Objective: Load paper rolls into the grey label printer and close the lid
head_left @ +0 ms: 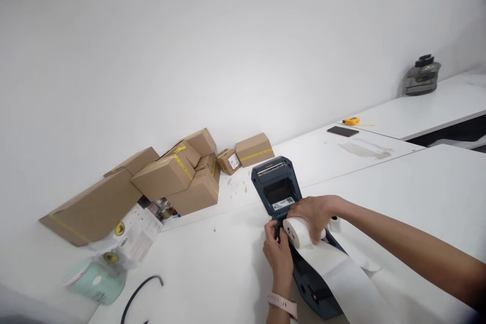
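A dark label printer stands with its lid raised on the white table. In its body sits a white paper roll, and a wide strip of paper runs from it toward the lower right. My right hand is wrapped over the top of the roll. At the printer's left side, my left hand has its fingers bent around the edge beside the roll's end; a pink band is on that wrist. The left fingertips are partly hidden against the printer.
Cardboard boxes are piled along the wall at the left. Near them are a mint-green container and a black cable. A phone, a yellow tape measure and a dark transparent jug lie farther right.
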